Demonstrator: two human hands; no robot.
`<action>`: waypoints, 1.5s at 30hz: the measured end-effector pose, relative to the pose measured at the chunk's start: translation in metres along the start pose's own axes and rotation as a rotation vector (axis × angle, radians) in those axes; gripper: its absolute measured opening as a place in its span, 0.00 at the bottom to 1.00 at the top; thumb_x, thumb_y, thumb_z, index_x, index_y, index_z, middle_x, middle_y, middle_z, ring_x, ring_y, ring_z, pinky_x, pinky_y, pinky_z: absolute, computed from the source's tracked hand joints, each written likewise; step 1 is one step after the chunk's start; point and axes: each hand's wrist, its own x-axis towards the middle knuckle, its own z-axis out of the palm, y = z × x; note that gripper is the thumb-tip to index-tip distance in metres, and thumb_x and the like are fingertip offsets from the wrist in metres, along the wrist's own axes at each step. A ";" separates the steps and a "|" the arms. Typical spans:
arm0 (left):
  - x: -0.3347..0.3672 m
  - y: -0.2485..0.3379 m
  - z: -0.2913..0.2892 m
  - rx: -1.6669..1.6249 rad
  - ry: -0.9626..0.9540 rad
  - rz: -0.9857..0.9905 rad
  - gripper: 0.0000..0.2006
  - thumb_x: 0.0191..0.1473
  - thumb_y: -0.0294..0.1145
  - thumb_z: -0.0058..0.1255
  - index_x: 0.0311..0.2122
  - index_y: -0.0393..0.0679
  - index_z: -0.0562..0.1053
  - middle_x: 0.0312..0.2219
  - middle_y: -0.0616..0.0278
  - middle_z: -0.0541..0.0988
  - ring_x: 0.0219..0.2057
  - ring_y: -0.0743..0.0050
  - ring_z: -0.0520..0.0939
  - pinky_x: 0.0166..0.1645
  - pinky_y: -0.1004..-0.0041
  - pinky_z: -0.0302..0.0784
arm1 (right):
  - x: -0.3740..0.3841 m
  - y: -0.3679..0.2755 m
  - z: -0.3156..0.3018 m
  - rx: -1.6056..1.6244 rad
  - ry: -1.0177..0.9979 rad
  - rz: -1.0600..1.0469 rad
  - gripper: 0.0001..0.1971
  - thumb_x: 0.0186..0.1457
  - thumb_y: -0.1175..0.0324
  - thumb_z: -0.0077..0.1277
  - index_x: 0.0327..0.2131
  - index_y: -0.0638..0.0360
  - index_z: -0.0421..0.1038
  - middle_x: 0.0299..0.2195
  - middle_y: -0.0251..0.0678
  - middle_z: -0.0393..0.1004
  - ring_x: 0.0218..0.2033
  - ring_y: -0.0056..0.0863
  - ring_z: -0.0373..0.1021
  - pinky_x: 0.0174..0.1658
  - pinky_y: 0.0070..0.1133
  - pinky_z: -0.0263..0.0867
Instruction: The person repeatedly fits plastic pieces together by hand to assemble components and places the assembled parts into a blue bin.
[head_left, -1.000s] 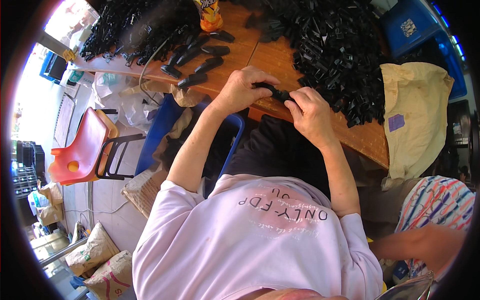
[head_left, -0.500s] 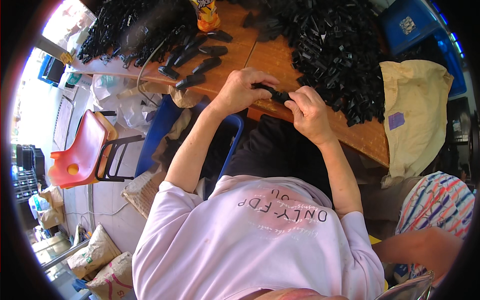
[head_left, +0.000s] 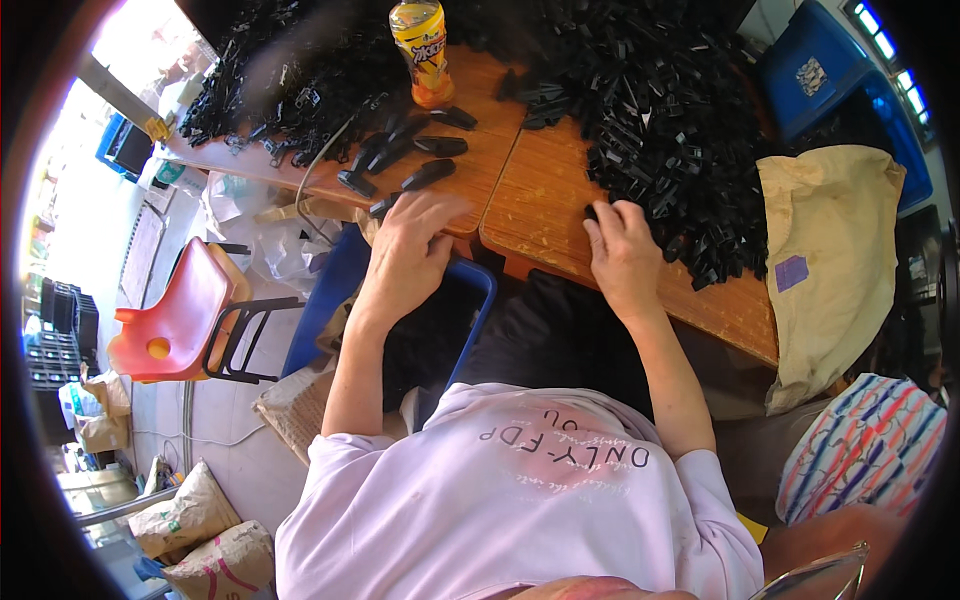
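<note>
The left hand (head_left: 408,255) is at the near edge of the bench (head_left: 545,195), its fingers stretched out and slightly blurred, the thumb standing wide of them with nothing visible between; just beside its knuckles is a black plastic piece (head_left: 382,206), partly hidden by the hand; several more loose black pieces (head_left: 430,174) lie a little farther back, in front of a bottle (head_left: 425,55) with a yellow label that stands upright; the right hand (head_left: 628,255), well apart from the left, has thumb and fingers drawn narrow, with a small dark bit (head_left: 591,212) at the tips, though whether it is gripped I cannot tell; close beyond that hand spreads a large heap of black parts (head_left: 680,150); another dark heap (head_left: 290,85) covers the left side of the bench; a beige cloth bag (head_left: 835,250) hangs by its right end.
</note>
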 end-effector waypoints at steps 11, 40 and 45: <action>0.162 -0.040 0.135 0.144 0.204 0.205 0.16 0.54 0.27 0.61 0.49 0.44 0.81 0.50 0.54 0.79 0.53 0.45 0.78 0.59 0.56 0.76 | -0.005 0.001 0.001 0.204 0.004 -0.184 0.09 0.60 0.73 0.62 0.44 0.60 0.78 0.33 0.42 0.76 0.33 0.44 0.76 0.35 0.34 0.73; 0.118 -0.017 0.118 -0.134 0.131 0.031 0.06 0.55 0.26 0.59 0.39 0.41 0.81 0.38 0.53 0.82 0.44 0.46 0.82 0.49 0.55 0.78 | -0.004 0.004 -0.005 0.258 -0.041 0.027 0.13 0.60 0.65 0.66 0.42 0.64 0.77 0.39 0.43 0.79 0.34 0.42 0.78 0.36 0.32 0.74; 0.079 -0.008 0.100 -0.376 0.020 0.141 0.10 0.50 0.18 0.63 0.40 0.39 0.81 0.36 0.58 0.82 0.41 0.58 0.85 0.48 0.67 0.79 | 0.001 0.006 -0.010 0.441 -0.076 0.173 0.14 0.62 0.64 0.65 0.43 0.65 0.77 0.36 0.45 0.80 0.32 0.37 0.78 0.35 0.28 0.73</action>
